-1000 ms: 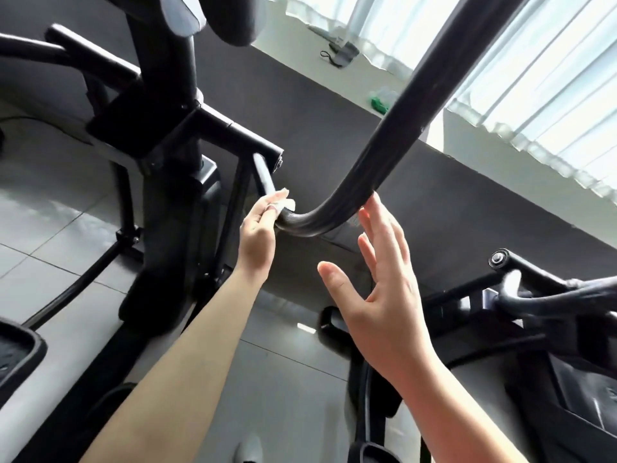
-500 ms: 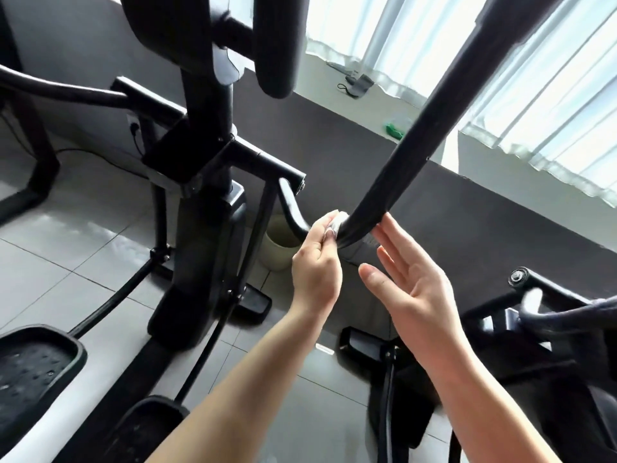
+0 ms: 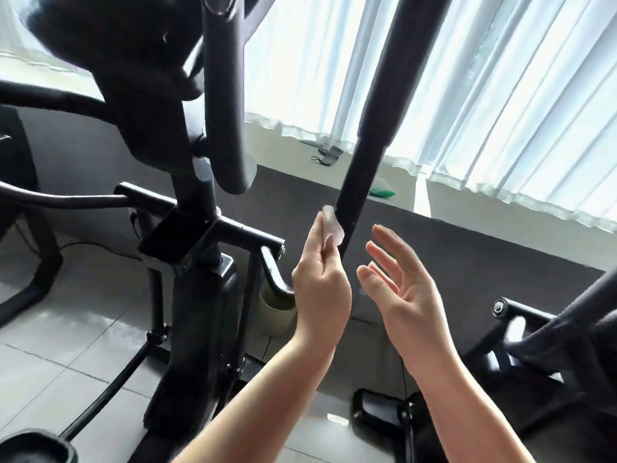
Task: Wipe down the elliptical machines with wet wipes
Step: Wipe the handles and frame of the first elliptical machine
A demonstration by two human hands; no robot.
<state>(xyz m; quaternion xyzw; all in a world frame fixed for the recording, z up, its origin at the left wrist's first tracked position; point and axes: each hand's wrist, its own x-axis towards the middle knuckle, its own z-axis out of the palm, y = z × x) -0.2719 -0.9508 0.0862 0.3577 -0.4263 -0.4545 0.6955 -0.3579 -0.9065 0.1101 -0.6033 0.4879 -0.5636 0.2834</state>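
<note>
A black elliptical machine [image 3: 197,295] fills the left and centre of the view. Its long black handlebar arm [image 3: 377,115] rises steeply from the middle to the top. My left hand [image 3: 320,289] pinches a small white wet wipe [image 3: 330,225] and holds it against the left side of that arm. My right hand [image 3: 404,295] hovers just right of the arm, fingers straight and spread, palm turned toward the left, holding nothing.
A second elliptical [image 3: 547,342] stands at the lower right. A dark low wall [image 3: 467,248] runs behind, with white curtains [image 3: 500,95] above it. A pale bin [image 3: 277,312] sits by the machine's base. A black pedal [image 3: 36,446] shows at bottom left on the grey tiled floor [image 3: 76,345].
My left hand with the wipe has slid up the handlebar arm from its lower bend. My right hand followed alongside, still open. The view has tilted upward.
</note>
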